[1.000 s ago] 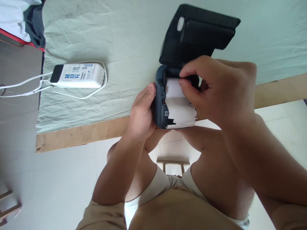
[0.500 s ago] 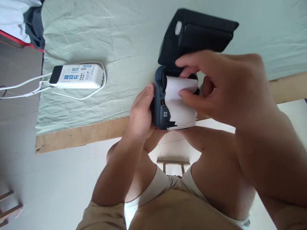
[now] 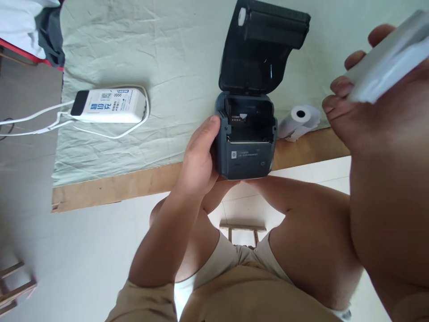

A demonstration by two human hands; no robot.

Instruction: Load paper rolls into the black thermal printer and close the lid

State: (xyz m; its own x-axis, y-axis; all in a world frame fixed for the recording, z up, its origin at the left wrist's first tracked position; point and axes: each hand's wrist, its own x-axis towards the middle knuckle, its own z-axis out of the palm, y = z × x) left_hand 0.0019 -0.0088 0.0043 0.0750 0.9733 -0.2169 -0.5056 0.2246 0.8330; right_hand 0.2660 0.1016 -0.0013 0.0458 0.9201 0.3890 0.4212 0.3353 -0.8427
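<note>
My left hand (image 3: pixel 201 154) grips the left side of a dark blue-grey receipt printer (image 3: pixel 250 156) at the table's front edge. The printer's black lid (image 3: pixel 254 53) stands raised at the back, and its paper bay shows bare inside except for a small white scrap. Up at the right, my right hand (image 3: pixel 378 103) is closed around a white paper roll (image 3: pixel 392 58), with a loose length over the fingers and palm. Just right of the printer lies another white paper roll (image 3: pixel 300 118), its dark core hole facing up.
A white power strip (image 3: pixel 112 106) with white cables lies on the pale green cloth (image 3: pixel 174 67) at the left. The wooden table edge (image 3: pixel 117 188) runs in front. Dark and white fabric (image 3: pixel 47 31) is at the far upper left; a wooden stool (image 3: pixel 243 228) shows below.
My right hand has drawn the white paper out of the printer and moved up and right with it. The bay and second roll now show. My left hand keeps its grip.
</note>
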